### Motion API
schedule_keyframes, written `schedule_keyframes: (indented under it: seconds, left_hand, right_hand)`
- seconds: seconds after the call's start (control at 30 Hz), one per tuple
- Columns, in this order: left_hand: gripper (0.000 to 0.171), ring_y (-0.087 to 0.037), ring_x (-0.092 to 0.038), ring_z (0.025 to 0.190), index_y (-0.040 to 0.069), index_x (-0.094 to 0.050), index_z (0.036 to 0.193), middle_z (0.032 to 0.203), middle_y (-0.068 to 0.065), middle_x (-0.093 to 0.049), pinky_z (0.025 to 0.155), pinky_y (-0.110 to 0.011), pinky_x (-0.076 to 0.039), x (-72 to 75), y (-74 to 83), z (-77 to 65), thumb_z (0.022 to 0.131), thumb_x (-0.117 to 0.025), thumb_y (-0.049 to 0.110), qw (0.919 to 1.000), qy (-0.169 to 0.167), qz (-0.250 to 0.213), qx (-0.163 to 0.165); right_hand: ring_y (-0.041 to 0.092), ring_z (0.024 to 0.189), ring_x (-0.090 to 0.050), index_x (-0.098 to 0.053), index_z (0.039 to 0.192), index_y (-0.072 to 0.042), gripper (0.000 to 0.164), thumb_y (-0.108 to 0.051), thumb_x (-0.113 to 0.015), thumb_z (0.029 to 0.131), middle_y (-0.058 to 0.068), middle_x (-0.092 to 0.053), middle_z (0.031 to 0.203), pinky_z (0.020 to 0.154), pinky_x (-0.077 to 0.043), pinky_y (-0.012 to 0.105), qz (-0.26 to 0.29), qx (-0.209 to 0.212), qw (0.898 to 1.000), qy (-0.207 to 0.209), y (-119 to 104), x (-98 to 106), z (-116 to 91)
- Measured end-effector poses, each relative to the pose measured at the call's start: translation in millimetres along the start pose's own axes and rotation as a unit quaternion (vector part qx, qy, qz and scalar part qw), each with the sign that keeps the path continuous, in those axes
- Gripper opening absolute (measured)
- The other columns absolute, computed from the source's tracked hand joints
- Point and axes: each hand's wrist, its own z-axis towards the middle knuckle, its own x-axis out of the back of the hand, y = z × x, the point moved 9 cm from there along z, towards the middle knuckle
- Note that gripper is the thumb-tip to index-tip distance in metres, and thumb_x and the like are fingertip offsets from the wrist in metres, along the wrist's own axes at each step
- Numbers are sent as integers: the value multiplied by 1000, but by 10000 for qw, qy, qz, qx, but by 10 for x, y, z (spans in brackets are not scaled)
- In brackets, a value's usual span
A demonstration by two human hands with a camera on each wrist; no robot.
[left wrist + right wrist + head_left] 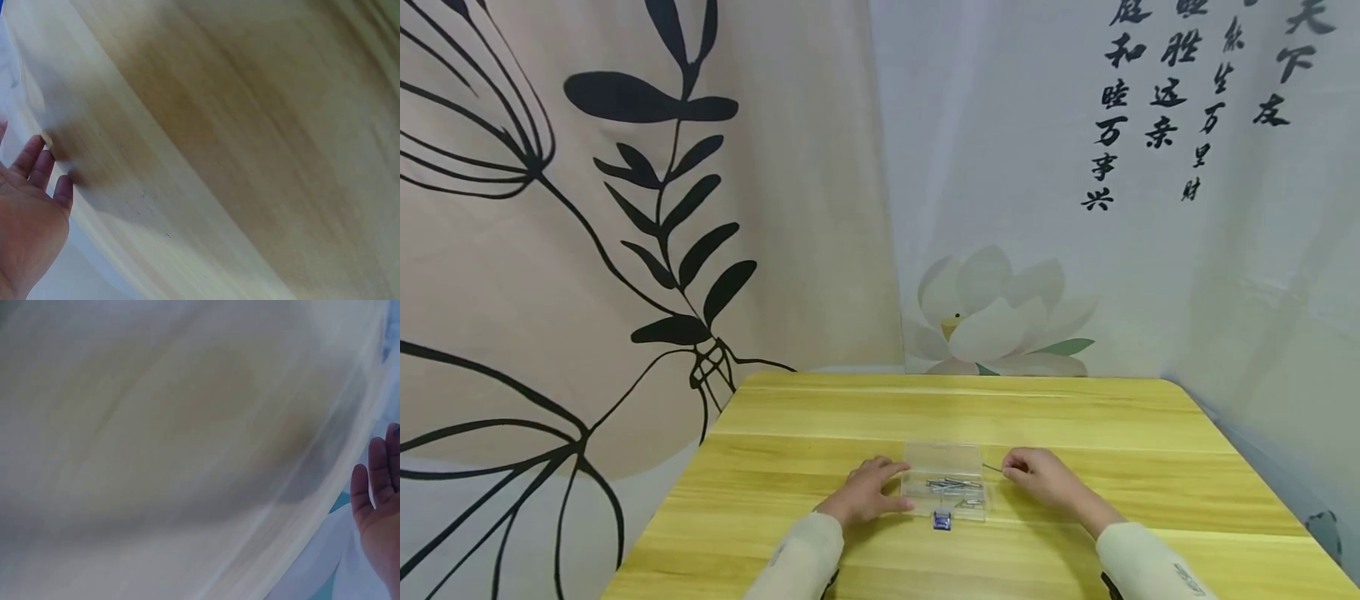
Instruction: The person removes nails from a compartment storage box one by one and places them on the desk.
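A clear plastic box (910,504) lies on the table in the head view, its lid (942,457) raised at the back. Several thin silvery metal rods (953,485) rest inside, with shorter ones at the front right. My left hand (868,492) is at the box's left side, thumb and forefinger spread, their tips right at its edge. On the other side, my right hand (1041,475) pinches a thin metal rod (992,467) that points left toward the lid. Both wrist views show fingers of their hands, but neither the box nor the rod.
A small blue piece (942,521) sits at the front edge of the box. The wooden table (775,467) has rounded far corners. Behind it hang printed cloths (820,208) with plants, a lotus and writing.
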Motion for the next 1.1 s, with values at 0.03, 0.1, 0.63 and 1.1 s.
schedule_keyframes:
  seconds: [0.03, 0.1, 0.63, 1.1]
  left_hand:
    - [70, -42, -34, 137, 20, -46, 149, 149, -15, -39, 108, -65, -26, 2, -1, -4, 90, -70, 47, 10000, -7, -8, 4]
    - [70, -42, -34, 137, 20, -46, 149, 150, -16, -39, 108, -65, -25, 4, -8, -14, 89, -70, 48, 10000, -22, -35, 17]
    - [71, -42, -33, 138, 19, -46, 149, 150, -16, -39, 109, -66, -21, -18, -35, 3, 90, -70, 49, 9999, -61, -89, 17]
    - [70, -43, -31, 139, 20, -46, 149, 151, -16, -37, 109, -66, -21, -27, -19, 29, 90, -70, 47, 9999, -87, -111, 15]
  right_hand:
    - [7, 67, -44, -66, 92, -9, 12, -17, -61, 100, -5, -55, 76, 59, -39, 26, -30, -1, 10000, -2, 34, 21, -26]
    - [7, 67, -44, -66, 91, -10, 11, -17, -62, 99, -6, -55, 76, 59, -38, 26, -76, -44, 10000, -31, 102, 59, -80]
    - [3, 68, -45, -65, 85, -17, 10, -15, -67, 95, -13, -56, 76, 62, -40, 28, -906, 53, 9959, -57, 373, 279, -282]
    - [3, 70, -48, -67, 84, -20, 10, -15, -70, 92, -13, -57, 77, 64, -44, 30, -1134, -264, 9932, 42, 479, 346, -355]
